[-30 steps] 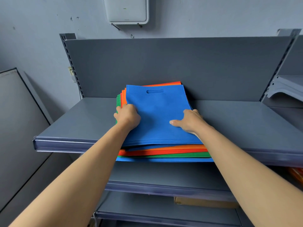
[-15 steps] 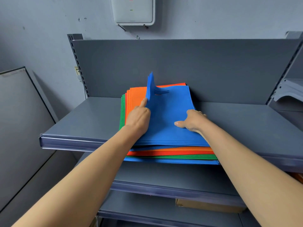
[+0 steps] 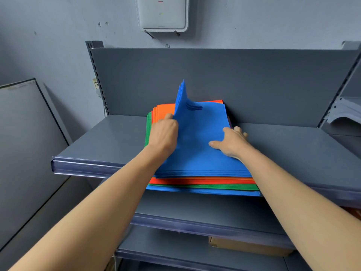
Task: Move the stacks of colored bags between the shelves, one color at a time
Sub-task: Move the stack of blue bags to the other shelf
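A pile of flat bags lies on the top grey shelf [image 3: 101,141] against its back panel. Topmost is a blue stack [image 3: 197,145]; below it lie orange bags [image 3: 164,109], green bags [image 3: 205,186] and another blue layer [image 3: 203,191]. My left hand [image 3: 164,132] grips the blue stack's left edge, fingers tucked under it, and that edge's far corner curls upward. My right hand [image 3: 231,141] holds the stack's right edge, thumb on top and fingers down its side.
A lower shelf [image 3: 205,216] juts out below, and under it a third shelf carries a cardboard box [image 3: 248,246]. A grey panel [image 3: 25,145] leans at the left. A white wall device [image 3: 163,13] hangs above. Curved grey parts [image 3: 345,112] sit at the right.
My left hand has slid under the blue stack's left edge and peeled it up, uncovering the orange bags. The lifted corner now stands higher. My right hand has stayed on the right edge.
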### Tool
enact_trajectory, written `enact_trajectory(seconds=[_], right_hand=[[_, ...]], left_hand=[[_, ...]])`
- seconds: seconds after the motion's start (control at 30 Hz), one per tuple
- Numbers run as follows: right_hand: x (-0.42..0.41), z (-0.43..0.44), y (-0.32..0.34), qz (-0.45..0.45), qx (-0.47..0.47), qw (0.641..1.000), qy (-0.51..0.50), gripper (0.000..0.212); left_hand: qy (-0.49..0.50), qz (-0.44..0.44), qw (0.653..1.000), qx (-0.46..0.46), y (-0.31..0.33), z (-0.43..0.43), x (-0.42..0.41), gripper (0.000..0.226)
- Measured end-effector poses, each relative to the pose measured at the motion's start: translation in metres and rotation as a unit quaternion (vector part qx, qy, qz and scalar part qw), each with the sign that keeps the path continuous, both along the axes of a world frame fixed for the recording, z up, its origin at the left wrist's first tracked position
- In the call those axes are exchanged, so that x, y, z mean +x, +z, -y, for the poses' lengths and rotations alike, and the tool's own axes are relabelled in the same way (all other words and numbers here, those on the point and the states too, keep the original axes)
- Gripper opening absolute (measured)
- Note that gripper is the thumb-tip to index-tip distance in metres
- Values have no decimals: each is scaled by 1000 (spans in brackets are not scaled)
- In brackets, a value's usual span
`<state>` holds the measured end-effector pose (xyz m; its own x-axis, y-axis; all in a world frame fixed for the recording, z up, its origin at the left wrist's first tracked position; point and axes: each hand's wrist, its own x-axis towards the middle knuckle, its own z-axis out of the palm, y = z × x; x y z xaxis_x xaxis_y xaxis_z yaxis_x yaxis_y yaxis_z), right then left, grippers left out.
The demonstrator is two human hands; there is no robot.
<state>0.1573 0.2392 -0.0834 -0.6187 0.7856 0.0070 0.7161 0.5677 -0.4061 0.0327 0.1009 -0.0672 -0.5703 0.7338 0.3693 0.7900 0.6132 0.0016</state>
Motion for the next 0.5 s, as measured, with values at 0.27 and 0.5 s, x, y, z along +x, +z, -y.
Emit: enact_trajectory(seconds=[0.27, 0.5], right_hand=[[-28, 26, 4, -16, -48, 994, 102, 81], [-46, 43, 13, -120, -143, 976, 108, 77]], left_hand=[[156, 85, 983, 54, -11, 52, -31, 17], [161, 317, 930, 98, -23, 76, -45, 40]])
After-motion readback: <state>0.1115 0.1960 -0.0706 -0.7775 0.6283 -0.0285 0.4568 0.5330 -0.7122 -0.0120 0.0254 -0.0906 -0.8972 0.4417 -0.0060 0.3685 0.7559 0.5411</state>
